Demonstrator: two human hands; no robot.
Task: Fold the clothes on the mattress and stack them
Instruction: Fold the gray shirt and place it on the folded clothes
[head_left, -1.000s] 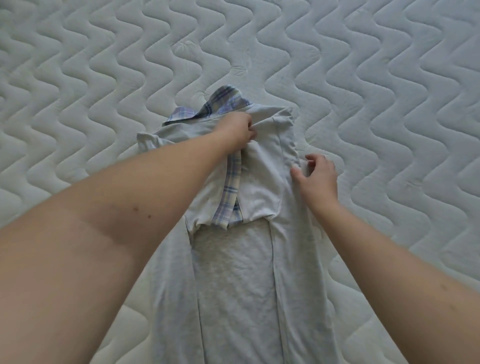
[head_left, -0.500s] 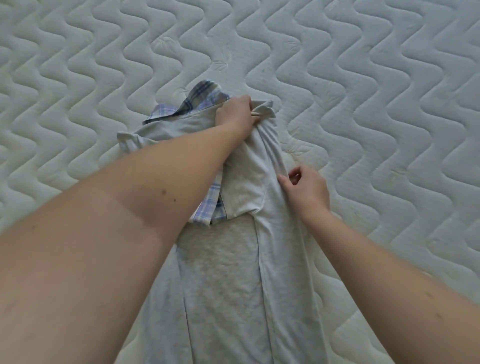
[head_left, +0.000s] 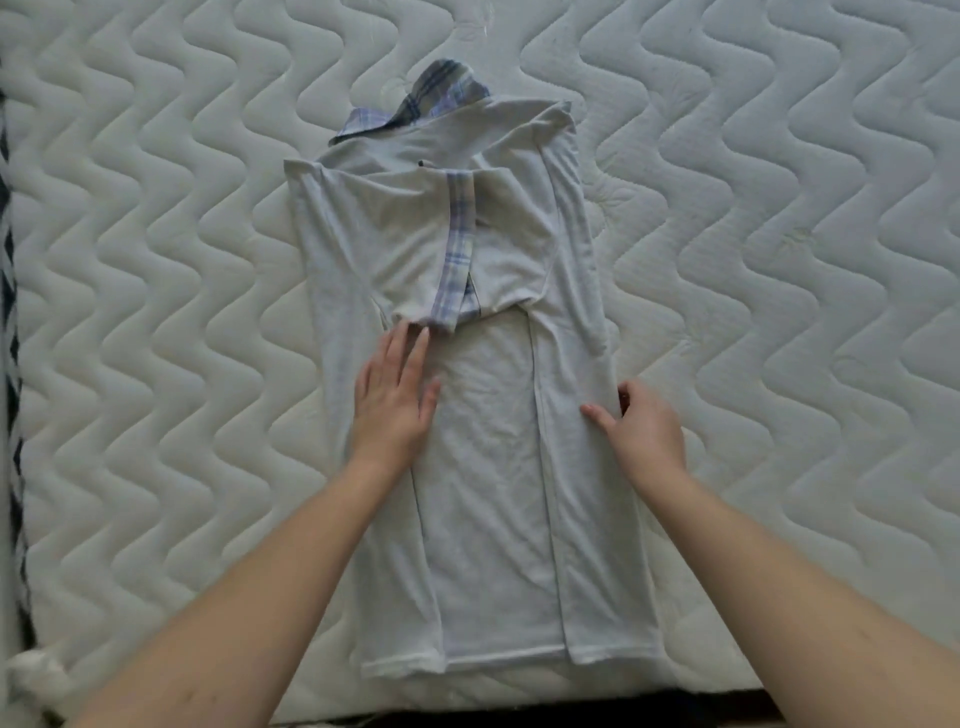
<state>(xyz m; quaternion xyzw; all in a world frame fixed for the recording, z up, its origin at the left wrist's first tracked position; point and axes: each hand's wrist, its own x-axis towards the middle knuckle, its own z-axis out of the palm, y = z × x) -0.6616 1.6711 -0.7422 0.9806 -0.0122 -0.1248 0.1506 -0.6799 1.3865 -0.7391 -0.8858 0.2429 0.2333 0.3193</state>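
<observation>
On the quilted mattress (head_left: 779, 260) a pale grey shirt (head_left: 488, 467) is laid lengthwise, with its plaid collar (head_left: 431, 96) at the far end and its hem near the front edge of the bed. Both long sides are already turned in toward the middle, and the short sleeves with plaid trim (head_left: 457, 249) are laid over the chest, so the garment makes a narrow strip. The step in hand is judged to be the smoothing of this strip before it is folded across. For a good result, the side folds should be kept straight and parallel, the wrinkles in the middle panel should be pressed outward from the centre, and the hem should then be brought up toward the collar in one even movement, so that the edges meet squarely and no bulge is trapped inside. The right flap seems a little wider at the hem, and this may need a small correction first. No other folded clothes are seen, so the stack is judged not yet begun. The left hand (head_left: 392, 400) is laid flat on the cloth with the fingers straight and together, the fingertips touching the lower edge of the folded sleeve. The right hand (head_left: 641, 426) is placed at the right edge of the shirt; its thumb lies on top and its fingers are curled over the edge, so the fold seems to be pinched lightly.
</observation>
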